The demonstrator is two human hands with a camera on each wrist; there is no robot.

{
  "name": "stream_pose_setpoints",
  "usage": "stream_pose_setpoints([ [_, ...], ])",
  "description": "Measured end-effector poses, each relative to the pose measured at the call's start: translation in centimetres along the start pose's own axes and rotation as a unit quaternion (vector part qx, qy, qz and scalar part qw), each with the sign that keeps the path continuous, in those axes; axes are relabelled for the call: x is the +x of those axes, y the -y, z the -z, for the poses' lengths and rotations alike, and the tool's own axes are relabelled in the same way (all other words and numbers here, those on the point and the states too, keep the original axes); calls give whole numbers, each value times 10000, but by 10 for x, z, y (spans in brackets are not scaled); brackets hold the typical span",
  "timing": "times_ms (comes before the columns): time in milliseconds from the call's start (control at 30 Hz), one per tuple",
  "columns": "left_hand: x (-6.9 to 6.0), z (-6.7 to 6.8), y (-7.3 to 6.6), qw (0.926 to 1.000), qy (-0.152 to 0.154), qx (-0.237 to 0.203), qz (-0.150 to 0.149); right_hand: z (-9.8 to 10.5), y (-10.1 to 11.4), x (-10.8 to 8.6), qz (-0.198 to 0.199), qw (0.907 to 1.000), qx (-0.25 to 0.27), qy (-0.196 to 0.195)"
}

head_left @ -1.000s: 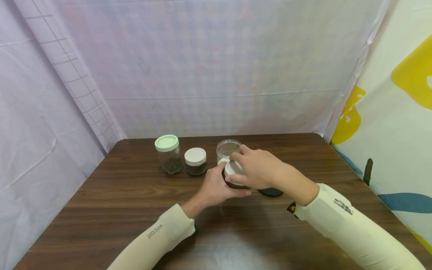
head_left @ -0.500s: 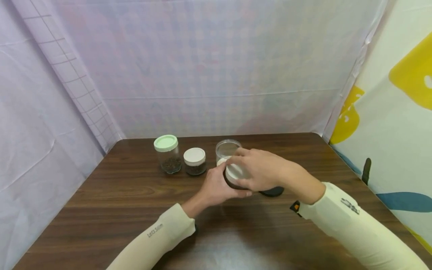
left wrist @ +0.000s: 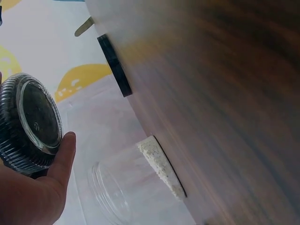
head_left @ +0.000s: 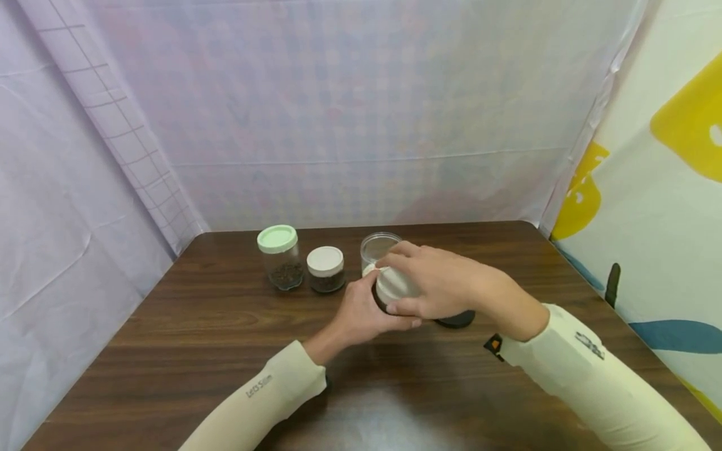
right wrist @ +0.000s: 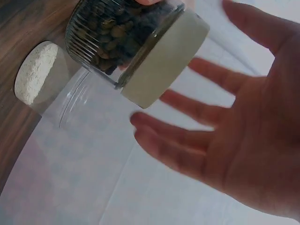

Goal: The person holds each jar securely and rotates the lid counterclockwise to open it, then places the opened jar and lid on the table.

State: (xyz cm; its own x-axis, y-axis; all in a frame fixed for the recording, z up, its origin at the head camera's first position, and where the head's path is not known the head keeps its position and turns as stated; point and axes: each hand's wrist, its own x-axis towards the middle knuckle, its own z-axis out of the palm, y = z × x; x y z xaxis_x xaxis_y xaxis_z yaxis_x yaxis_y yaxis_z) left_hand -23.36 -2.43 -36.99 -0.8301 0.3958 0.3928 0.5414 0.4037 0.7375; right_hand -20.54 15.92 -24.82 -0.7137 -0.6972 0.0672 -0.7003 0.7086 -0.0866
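My left hand grips a ribbed glass jar holding dark pieces and raised above the table. A white lid sits on this jar, tilted towards my right hand. In the right wrist view that hand's fingers are spread around the lid. Its thumb stands apart from the lid; some fingertips are hidden behind it, so contact there is unclear. Just behind stands a clear open jar with white powder at its bottom. The left wrist view shows the ribbed jar's base against my left fingers.
A black disc-shaped lid lies on the brown table right of the hands. To the left stand a taller jar with a green lid and a short white-lidded jar. Cloth curtains hang beyond the table.
My right hand has shifted its fingers and turned over the white lid. My left hand and the ribbed jar have stayed nearly still.
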Motion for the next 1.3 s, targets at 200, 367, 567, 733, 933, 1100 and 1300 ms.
stream_pose_setpoints([
  [200, 0, -1, -1, 10000, 3, 92, -5, -10, 3, 7, -1082, 9901, -716, -541],
  [367, 0, -3, -2, 9996, -14, 59, -272, -20, 6, 13, -1657, 9793, -1110, -337],
  [567, 1, -4, -1, 9984, 64, 57, -563, -26, 8, 16, -1666, 9782, -1231, -173],
  [733, 1, -3, -2, 9990, 98, 117, -412, -25, 7, 16, -1438, 9829, -1133, -199],
  [933, 1, -1, -3, 9990, 23, 367, -269, -23, 4, 14, -1071, 9895, -938, -236],
  [1100, 1, 0, -3, 9985, -19, 512, -166, -22, 3, 13, -768, 9937, -770, -272],
  [1300, 0, 1, -2, 9984, -26, 556, 59, -20, 1, 10, -412, 9979, -470, -164],
])
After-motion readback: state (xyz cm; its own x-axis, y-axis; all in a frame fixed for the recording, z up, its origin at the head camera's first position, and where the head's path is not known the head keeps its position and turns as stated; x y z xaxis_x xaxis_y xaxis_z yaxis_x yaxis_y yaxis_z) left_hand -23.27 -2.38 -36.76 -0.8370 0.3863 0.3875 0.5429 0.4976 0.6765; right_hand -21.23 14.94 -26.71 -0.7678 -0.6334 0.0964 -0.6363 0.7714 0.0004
